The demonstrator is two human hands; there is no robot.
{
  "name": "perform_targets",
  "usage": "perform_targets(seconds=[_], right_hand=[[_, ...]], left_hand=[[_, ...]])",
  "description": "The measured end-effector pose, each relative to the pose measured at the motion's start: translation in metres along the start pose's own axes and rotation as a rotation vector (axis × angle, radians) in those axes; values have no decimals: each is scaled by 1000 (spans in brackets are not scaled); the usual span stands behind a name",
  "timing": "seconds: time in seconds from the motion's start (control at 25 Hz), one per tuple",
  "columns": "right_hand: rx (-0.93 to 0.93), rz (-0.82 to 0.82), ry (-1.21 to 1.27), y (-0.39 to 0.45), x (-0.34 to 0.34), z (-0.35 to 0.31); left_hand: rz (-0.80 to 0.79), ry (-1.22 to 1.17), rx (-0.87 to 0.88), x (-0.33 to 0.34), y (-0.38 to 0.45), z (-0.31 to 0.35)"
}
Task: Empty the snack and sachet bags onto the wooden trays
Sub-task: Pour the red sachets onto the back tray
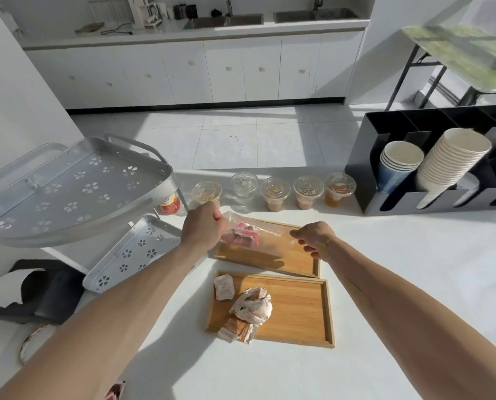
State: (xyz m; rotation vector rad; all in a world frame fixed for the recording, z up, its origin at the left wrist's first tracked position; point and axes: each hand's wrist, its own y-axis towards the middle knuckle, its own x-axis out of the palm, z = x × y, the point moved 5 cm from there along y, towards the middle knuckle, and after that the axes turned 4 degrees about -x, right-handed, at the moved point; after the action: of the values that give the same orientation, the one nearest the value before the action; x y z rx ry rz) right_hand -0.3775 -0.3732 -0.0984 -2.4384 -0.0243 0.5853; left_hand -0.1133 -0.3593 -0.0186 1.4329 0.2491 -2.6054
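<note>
A clear plastic bag point(265, 236) with red sachets point(241, 236) inside is held stretched above the far wooden tray point(301, 265). My left hand point(202, 226) grips the bag's left end, and my right hand point(314, 236) pinches its right end. The sachets sit bunched near my left hand. On the near wooden tray point(301, 313) lie several wrapped snacks point(245, 308) along its left side. The far tray's wood looks bare under the bag.
A row of lidded plastic cups point(275, 192) stands behind the trays. A black organiser with paper cups point(431, 166) is at the right. A grey tiered metal rack point(76, 192) stands at the left, with a black holder point(36, 293) below it. A red packet point(115, 391) lies by the near edge.
</note>
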Motion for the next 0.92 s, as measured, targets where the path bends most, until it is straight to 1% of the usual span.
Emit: perform_targets(seconds=[0.12, 0.4, 0.6, 0.92], right_hand=[[71, -36, 43, 14, 15, 11], [143, -77, 238, 27, 28, 17], [146, -112, 284, 28, 38, 14], [135, -182, 348, 23, 68, -1]], left_hand=[[-40, 84, 35, 2, 15, 11], [-49, 59, 127, -5, 24, 50], [-81, 178, 210, -13, 32, 75], [-77, 310, 253, -30, 40, 84]])
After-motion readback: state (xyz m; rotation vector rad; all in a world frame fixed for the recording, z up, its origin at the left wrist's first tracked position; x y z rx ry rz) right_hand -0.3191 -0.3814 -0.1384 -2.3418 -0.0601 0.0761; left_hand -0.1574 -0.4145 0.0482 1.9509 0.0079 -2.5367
